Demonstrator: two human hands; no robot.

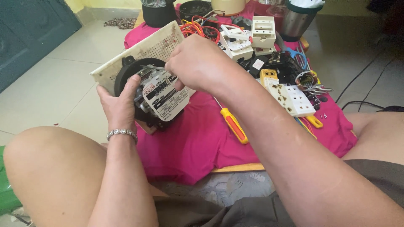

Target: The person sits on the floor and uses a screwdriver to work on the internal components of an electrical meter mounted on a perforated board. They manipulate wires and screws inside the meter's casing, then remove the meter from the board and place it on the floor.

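While left hand [119, 103] clasps electric meter [162, 97], right hand [198, 63] grip pinches thin metal tool [152, 67].

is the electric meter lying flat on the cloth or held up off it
Held up and tilted. The left hand grips the electric meter above the pink cloth, while the right hand holds a thin metal tool to it.
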